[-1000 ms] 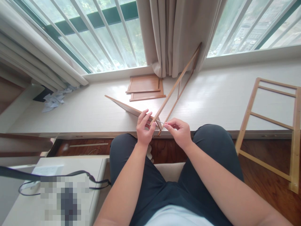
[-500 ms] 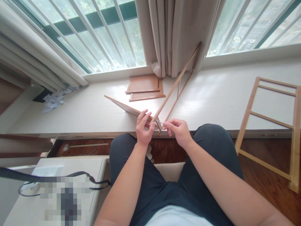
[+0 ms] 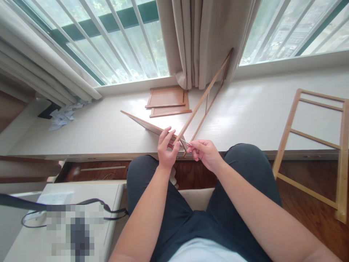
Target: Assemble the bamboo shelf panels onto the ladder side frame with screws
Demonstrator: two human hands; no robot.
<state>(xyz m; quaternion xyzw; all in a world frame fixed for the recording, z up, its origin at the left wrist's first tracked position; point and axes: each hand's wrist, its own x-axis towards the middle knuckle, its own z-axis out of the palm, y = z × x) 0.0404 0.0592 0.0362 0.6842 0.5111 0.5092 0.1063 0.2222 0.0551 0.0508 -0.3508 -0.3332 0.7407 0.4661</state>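
My left hand point(image 3: 167, 150) grips the near corner of a thin wooden ladder-like frame point(image 3: 205, 95) where it meets a flat wooden panel point(image 3: 144, 124). The frame slants up from my hands and leans on the curtain. My right hand point(image 3: 206, 153) pinches a small thin metal piece, a screw or pin point(image 3: 184, 141), with its tip at that same corner joint. Both hands sit above my knees at the front edge of the white window ledge point(image 3: 245, 116).
Two stacked brown wooden panels point(image 3: 167, 101) lie on the ledge under the beige curtain point(image 3: 201, 40). A larger wooden frame point(image 3: 313, 145) leans on the ledge at right. Crumpled paper point(image 3: 64, 114) lies at far left. A white table point(image 3: 62, 218) with a black strap stands at lower left.
My right hand has crept a little to the left, bringing the thin metal piece closer into the corner joint. The left hand and the frame have stayed put.
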